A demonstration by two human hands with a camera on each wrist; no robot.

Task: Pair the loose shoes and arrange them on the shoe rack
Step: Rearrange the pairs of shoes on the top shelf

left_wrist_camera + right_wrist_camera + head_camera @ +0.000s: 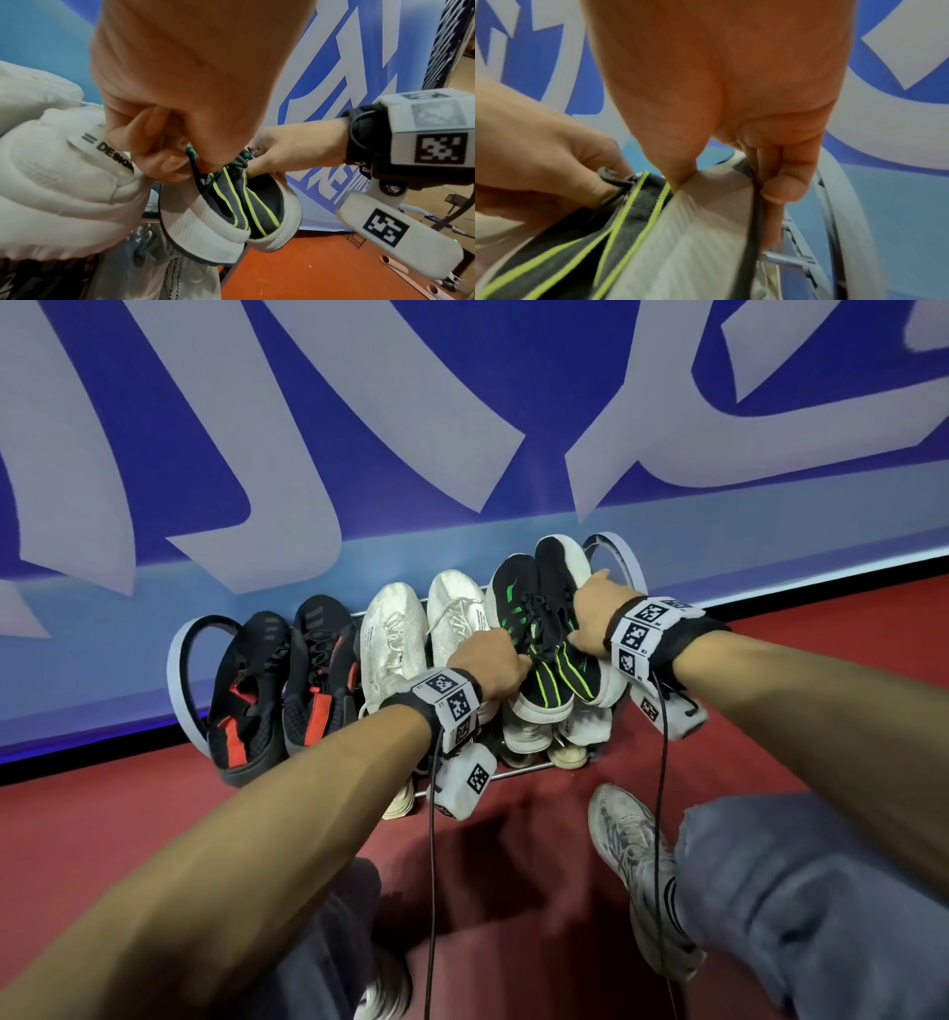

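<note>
The black-green pair (544,629) is held at the right end of the rack's (616,557) top tier, beside the white pair (426,629), laces pinched by the left hand (493,665), outer shoe gripped by the right hand (590,618).

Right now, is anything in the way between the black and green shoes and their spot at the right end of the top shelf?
Nothing visible. The left hand and right hand already hold the black and green shoes on the top shelf, between the white shoes and the rack's end loop.
</note>
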